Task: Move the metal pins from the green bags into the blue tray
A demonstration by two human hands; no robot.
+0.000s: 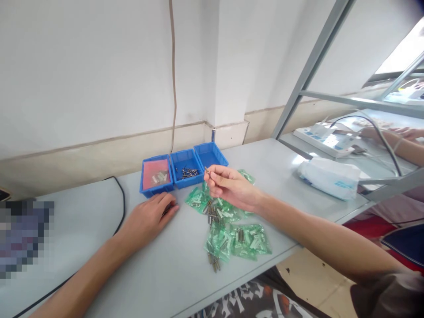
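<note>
My right hand [233, 185] is raised above the table, its thumb and fingertips pinching a small metal pin [207, 171]. Below it lie green plastic bags [220, 240] with white and metal pieces in them. Loose metal pins [212, 212] are heaped among the bags, and several more [213, 262] lie near the front. My left hand [150, 218] rests on the table, fingers curled round small dark metal pieces [168, 209], mostly hidden. Just behind it stands a blue bin [155, 191] with a pink sheet and a clear bag of white pieces.
A middle blue bin [187, 183] contains loose metal screws or pins; a third blue bin [212, 152] stands beside it. A black cable [123, 198] crosses the left side. At right are a white plastic packet [327, 179], a grey metal frame [311, 73] and another person's arm [402, 148].
</note>
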